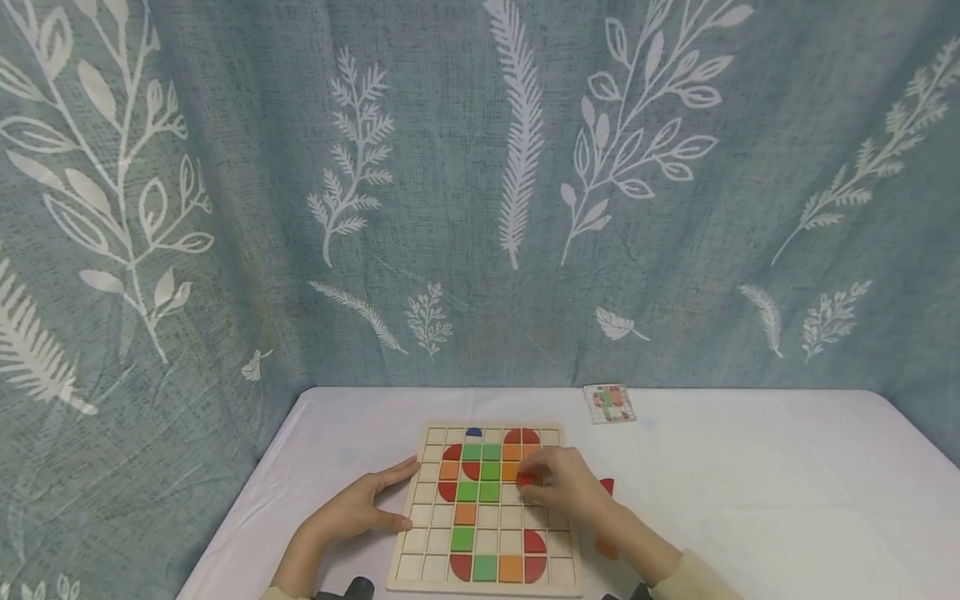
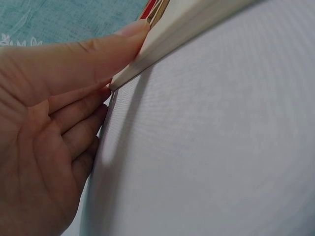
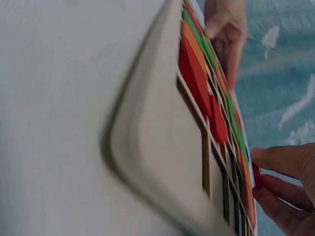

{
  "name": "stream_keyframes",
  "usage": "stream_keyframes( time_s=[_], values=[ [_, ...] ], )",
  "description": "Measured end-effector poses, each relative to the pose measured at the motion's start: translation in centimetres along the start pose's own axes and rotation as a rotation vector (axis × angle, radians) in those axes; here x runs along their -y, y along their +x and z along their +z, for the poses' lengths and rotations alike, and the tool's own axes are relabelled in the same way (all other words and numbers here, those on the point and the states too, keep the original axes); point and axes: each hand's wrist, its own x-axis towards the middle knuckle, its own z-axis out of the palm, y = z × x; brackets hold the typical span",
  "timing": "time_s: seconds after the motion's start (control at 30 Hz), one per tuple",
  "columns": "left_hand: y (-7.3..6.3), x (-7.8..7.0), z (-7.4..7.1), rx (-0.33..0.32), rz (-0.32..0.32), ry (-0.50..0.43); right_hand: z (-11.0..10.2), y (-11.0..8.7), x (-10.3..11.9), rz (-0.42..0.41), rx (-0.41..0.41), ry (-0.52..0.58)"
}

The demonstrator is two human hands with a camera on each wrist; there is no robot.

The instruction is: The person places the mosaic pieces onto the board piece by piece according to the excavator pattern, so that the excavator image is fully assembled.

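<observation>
A wooden grid board (image 1: 416, 567) lies on the white table, with red quarter-circle tiles (image 1: 534, 542), green square tiles (image 1: 462, 539) and orange square tiles (image 1: 511, 568) set in its cells. One small blue piece (image 1: 474, 432) sits in the top row. My right hand (image 1: 566, 483) pinches a red tile (image 3: 256, 176) between thumb and fingers, over cells on the board's right side. At the left edge, my left hand (image 1: 356, 504) has its fingers extended, with thumb and fingertips at the rim. The left wrist view shows the left thumb (image 2: 83, 61) along the board's side.
Behind the board to the right lies a small pattern card (image 1: 610, 403). Another red piece (image 1: 607, 484) and an orange piece (image 1: 607, 548) lie on the table beside my right forearm. A blue-green curtain (image 1: 450, 208) with white leaf prints hangs behind the table (image 1: 750, 483).
</observation>
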Motion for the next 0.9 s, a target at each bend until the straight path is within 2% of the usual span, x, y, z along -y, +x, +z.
stream_keyframes(
  time_s=[0.1, 0.23, 0.37, 0.9],
  values=[
    [0.0, 0.0, 0.0, -0.002, -0.004, -0.007, 0.7, 0.3, 0.6, -0.016, 0.028, 0.004],
    [0.0, 0.0, 0.0, 0.002, 0.000, -0.014, 1.4, 0.5, 1.0, -0.005, 0.049, -0.054],
    [0.1, 0.1, 0.0, 0.005, 0.007, -0.012, 1.7, 0.6, 1.1, -0.003, 0.034, -0.105],
    [0.1, 0.1, 0.1, -0.014, 0.007, 0.009, 2.0, 0.0, 1.0, -0.029, -0.014, -0.138]
  ],
)
